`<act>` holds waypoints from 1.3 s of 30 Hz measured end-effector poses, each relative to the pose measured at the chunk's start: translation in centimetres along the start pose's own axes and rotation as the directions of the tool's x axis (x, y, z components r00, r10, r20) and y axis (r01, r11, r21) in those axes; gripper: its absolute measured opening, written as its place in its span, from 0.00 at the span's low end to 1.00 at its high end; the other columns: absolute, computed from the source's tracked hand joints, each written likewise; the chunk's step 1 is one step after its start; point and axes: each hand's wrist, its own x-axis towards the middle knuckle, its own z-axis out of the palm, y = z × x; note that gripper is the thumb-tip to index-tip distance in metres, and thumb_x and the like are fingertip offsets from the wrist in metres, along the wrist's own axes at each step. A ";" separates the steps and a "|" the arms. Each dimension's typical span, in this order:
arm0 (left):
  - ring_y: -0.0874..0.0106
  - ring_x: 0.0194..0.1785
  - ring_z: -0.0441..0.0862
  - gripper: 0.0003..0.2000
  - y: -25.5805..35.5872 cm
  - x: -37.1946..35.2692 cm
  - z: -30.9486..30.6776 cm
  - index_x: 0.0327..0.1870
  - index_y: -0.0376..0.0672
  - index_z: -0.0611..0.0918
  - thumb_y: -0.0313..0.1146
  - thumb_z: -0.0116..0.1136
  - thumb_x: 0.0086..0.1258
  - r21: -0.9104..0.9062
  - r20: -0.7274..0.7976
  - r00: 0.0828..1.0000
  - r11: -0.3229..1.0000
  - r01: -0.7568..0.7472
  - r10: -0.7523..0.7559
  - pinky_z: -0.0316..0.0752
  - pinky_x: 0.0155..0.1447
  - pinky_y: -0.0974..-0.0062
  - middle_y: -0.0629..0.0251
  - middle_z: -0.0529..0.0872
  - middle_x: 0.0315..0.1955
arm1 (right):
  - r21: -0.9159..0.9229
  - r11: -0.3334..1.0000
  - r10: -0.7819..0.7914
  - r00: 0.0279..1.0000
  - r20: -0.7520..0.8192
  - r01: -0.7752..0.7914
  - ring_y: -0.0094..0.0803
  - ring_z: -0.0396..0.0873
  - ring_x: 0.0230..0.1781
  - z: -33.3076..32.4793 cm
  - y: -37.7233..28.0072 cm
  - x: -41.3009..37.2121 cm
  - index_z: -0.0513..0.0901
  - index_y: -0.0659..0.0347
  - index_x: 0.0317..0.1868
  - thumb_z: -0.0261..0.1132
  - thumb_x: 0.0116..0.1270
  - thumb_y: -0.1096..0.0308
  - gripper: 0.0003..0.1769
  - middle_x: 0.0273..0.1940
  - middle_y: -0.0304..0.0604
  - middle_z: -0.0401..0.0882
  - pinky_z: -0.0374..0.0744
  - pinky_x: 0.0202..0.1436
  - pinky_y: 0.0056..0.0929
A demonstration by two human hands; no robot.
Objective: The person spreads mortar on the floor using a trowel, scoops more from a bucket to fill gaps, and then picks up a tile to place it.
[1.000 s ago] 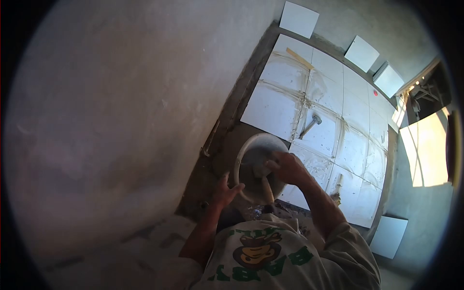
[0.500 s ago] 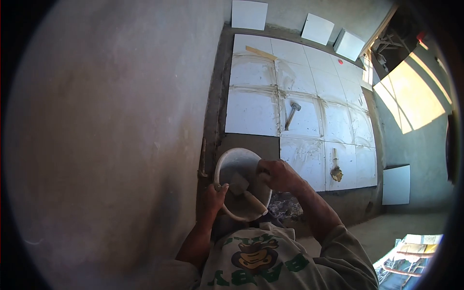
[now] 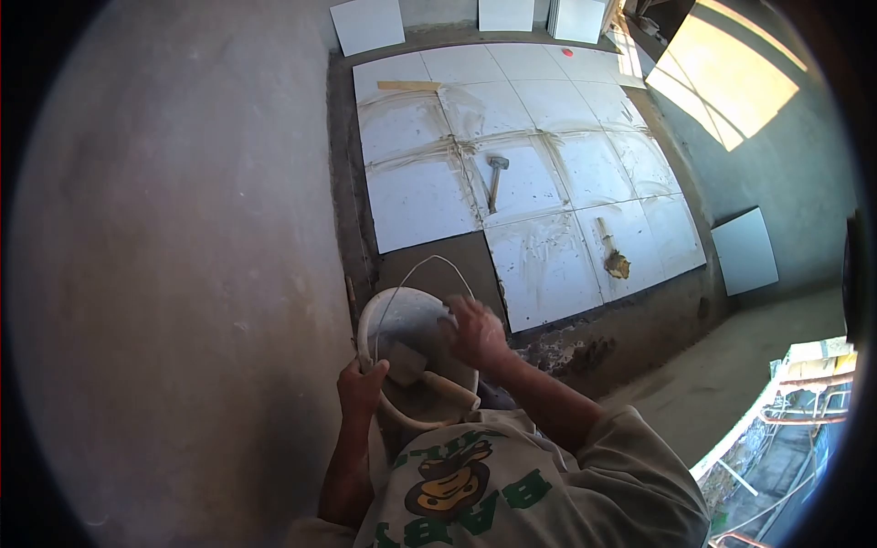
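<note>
A pale, dirty bucket (image 3: 416, 313) stands against my body beside the left wall. My left hand (image 3: 360, 387) is closed on its left rim, thumb on top. The thin wire handle (image 3: 427, 259) arches upright over the far side of the bucket. At the right rim, near that end of the wire, my right hand (image 3: 477, 336) is slightly blurred, with its fingers apart. Inside the bucket lies a trowel with a grey blade (image 3: 405, 363) and a thick, light-coloured handle (image 3: 449, 391).
White floor tiles (image 3: 416, 212) smeared with mortar spread ahead, beside a patch of grey bedding (image 3: 461, 260). On them lie a hammer (image 3: 496, 183), a wooden strip (image 3: 408, 86) and a mortar-caked tool (image 3: 617, 265). Loose tiles (image 3: 744, 251) lean on the walls.
The bucket's wire handle now stands up over the rim. My right hand has come off its earlier grip on the right rim and its fingers have spread. The view has shifted.
</note>
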 end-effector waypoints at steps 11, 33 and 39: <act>0.70 0.26 0.78 0.17 2.4 -1.0 2.8 0.29 0.35 0.80 0.43 0.68 0.57 0.004 -0.047 0.994 0.995 -0.100 0.100 0.73 0.36 0.66 0.58 0.82 0.21 | -0.255 0.953 0.009 0.830 0.558 0.162 0.48 0.79 0.49 4.3 3.3 -4.3 0.83 0.59 0.46 0.64 0.57 0.56 0.20 0.45 0.53 0.80 0.77 0.54 0.44; 0.54 0.37 0.84 0.17 5.8 3.1 -6.8 0.37 0.34 0.82 0.41 0.63 0.55 0.109 0.273 0.908 0.927 -0.358 0.319 0.76 0.46 0.60 0.48 0.85 0.29 | -0.701 0.612 -0.292 0.928 0.230 0.366 0.35 0.77 0.39 2.0 -8.6 -1.3 0.76 0.64 0.47 0.57 0.61 0.66 0.16 0.37 0.45 0.77 0.75 0.41 0.33; 0.53 0.35 0.83 0.17 1.8 5.1 -9.1 0.33 0.33 0.80 0.42 0.64 0.55 0.031 0.222 0.915 0.936 -0.350 0.336 0.76 0.43 0.59 0.47 0.84 0.28 | -0.647 0.605 -0.322 0.886 0.334 0.464 0.35 0.77 0.39 5.7 -10.6 -4.3 0.77 0.64 0.45 0.58 0.62 0.65 0.15 0.38 0.44 0.77 0.73 0.39 0.33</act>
